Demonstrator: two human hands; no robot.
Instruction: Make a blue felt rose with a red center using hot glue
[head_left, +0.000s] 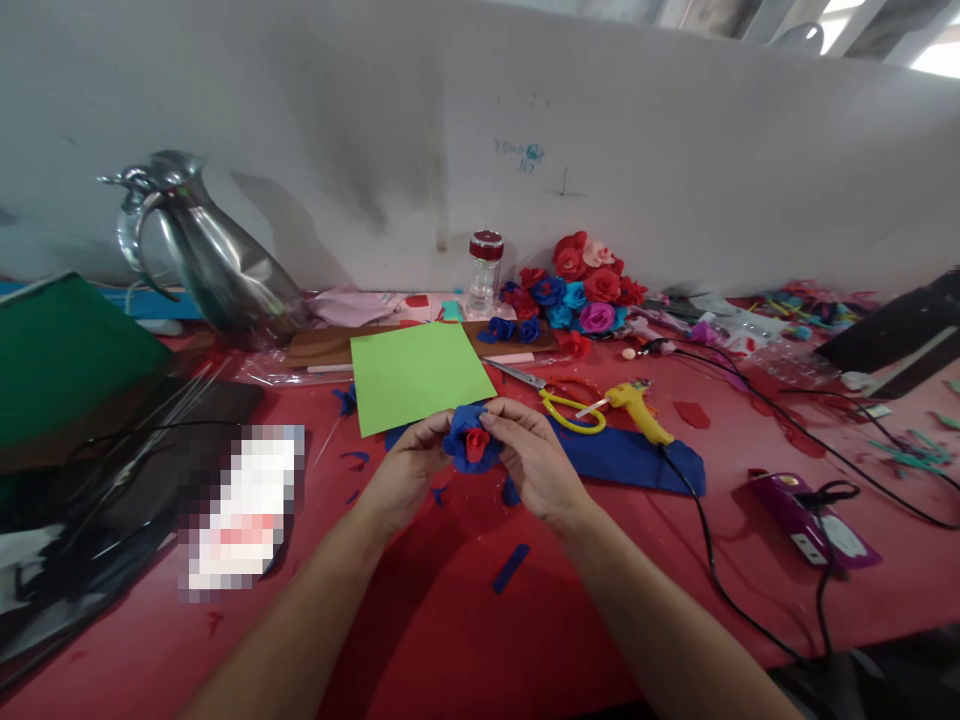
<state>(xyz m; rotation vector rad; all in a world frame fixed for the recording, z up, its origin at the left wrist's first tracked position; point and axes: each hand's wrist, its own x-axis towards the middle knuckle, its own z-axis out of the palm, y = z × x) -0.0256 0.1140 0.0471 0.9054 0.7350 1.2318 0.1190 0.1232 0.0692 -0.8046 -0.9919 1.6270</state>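
Between my two hands is a paper flower [466, 462] with blue outer petals and a red rolled centre. My left hand [411, 465] pinches its left edge, and my right hand [529, 455] has thumb and fingers closed on its upper right petals. Just behind them lies a lime green sheet [420, 375]. A folded strip of blue paper [630, 460] extends to the right from behind my hands. On it rest scissors [574, 412] with yellow and red handles and a yellow glue gun [634, 408]. A small blue strip [511, 568] lies in front.
A pile of finished paper flowers [592, 285] stands by the wall, beside a glass jar [485, 280]. The steel jug [217, 250] is at the back left. A purple power strip [814, 520] with black cables is at right. A blurred-out object [244, 515] lies at left.
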